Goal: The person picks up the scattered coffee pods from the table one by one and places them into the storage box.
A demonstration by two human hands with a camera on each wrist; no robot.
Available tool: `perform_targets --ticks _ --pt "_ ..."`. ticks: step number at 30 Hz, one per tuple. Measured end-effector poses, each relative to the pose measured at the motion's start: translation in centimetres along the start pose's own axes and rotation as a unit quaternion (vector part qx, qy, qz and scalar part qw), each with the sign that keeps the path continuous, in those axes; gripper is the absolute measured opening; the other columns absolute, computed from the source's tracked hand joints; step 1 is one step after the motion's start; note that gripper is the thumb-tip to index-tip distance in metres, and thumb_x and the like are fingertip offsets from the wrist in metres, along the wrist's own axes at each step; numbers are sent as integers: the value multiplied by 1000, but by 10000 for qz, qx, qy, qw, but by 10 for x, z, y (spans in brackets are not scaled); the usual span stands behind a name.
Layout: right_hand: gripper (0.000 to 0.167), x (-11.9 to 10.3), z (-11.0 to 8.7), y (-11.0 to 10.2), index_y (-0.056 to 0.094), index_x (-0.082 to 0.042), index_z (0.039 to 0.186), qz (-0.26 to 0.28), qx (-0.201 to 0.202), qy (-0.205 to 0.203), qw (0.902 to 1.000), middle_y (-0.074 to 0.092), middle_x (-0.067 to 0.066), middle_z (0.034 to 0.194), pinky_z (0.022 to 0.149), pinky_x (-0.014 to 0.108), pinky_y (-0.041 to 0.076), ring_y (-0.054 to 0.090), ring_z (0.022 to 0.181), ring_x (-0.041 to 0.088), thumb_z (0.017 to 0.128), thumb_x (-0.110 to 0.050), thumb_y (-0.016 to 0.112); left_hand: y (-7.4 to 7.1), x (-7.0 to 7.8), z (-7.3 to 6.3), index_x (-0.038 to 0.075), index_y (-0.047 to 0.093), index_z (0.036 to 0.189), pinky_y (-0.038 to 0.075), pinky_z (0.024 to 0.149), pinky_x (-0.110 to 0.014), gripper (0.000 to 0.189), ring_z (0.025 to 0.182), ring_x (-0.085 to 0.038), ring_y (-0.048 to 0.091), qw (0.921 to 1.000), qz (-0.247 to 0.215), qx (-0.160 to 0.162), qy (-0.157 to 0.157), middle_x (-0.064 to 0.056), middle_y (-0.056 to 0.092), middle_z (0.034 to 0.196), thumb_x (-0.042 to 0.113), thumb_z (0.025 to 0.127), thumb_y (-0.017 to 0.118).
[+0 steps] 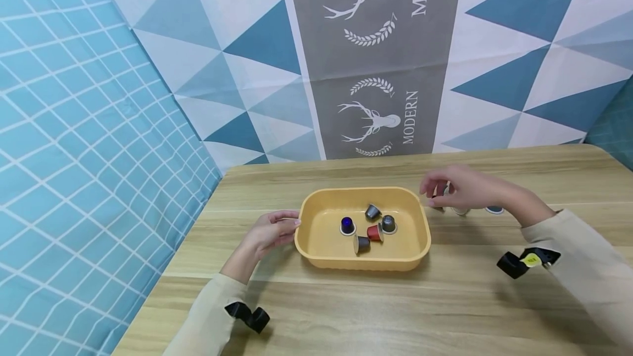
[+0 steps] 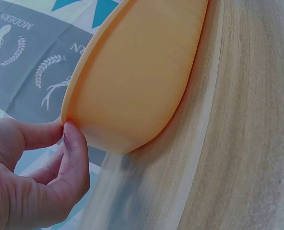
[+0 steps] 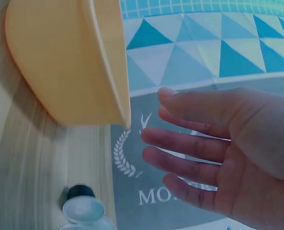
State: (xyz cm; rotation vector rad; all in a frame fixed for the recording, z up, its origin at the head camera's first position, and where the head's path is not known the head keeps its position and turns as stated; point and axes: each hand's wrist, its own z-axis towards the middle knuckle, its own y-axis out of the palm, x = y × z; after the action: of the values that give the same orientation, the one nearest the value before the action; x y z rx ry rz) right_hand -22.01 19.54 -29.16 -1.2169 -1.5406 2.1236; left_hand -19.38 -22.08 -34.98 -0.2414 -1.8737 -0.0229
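A yellow plastic tray (image 1: 363,263) sits on the wooden table with several coffee capsules in it: a blue one (image 1: 348,224), a red one (image 1: 374,233) and dark grey ones (image 1: 388,223). At the tray's left end, my left hand (image 1: 269,233) pinches the rim between thumb and finger, plain in the left wrist view on the tray wall (image 2: 137,72). My right hand (image 1: 462,188) hovers just beyond the right end of the tray. In the right wrist view its fingers (image 3: 185,143) are extended, with nothing held. A black capsule (image 3: 80,191) stands on the table below that hand.
More capsules lie on the table by the right hand, partly hidden by it, among them one with a dark blue-grey top (image 1: 494,210). Behind the table (image 1: 346,312) hangs a patterned cloth (image 1: 376,65); a blue checked cloth (image 1: 89,153) covers the left side.
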Motion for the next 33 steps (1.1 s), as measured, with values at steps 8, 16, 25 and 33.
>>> perform_targets --ticks 8,16,25,33 --pt "15 14 -15 2 67 -16 98 -150 470 -56 9988 66 -6 87 64 22 51 59 78 -3 85 -15 73 -1 0 0 -8 49 131 56 73 -18 44 82 -5 66 10000 -2 -14 18 1 68 94 8 93 61" --pt "18 30 -25 6 68 -13 99 -76 804 61 9967 69 -4 92 66 21 51 59 82 -2 83 -15 75 -1 0 0 -9 47 132 56 72 -18 44 81 -6 66 10000 -28 -44 10 0 68 95 8 93 60" --pt "20 54 -33 13 68 -16 95 -175 1137 -334 9928 69 -6 90 64 22 51 60 81 2 78 -9 78 -1 -1 0 -8 48 132 56 73 -18 44 82 -6 66 10000 -13 -34 1 -1 69 96 8 93 60" --pt "28 69 -37 16 69 -15 97 -424 1177 -343 9916 70 -5 95 68 28 55 62 86 5 73 -8 81 -1 -1 0 -9 48 131 56 72 -18 43 80 -6 66 10000 -53 -27 22 0 69 94 8 93 60"
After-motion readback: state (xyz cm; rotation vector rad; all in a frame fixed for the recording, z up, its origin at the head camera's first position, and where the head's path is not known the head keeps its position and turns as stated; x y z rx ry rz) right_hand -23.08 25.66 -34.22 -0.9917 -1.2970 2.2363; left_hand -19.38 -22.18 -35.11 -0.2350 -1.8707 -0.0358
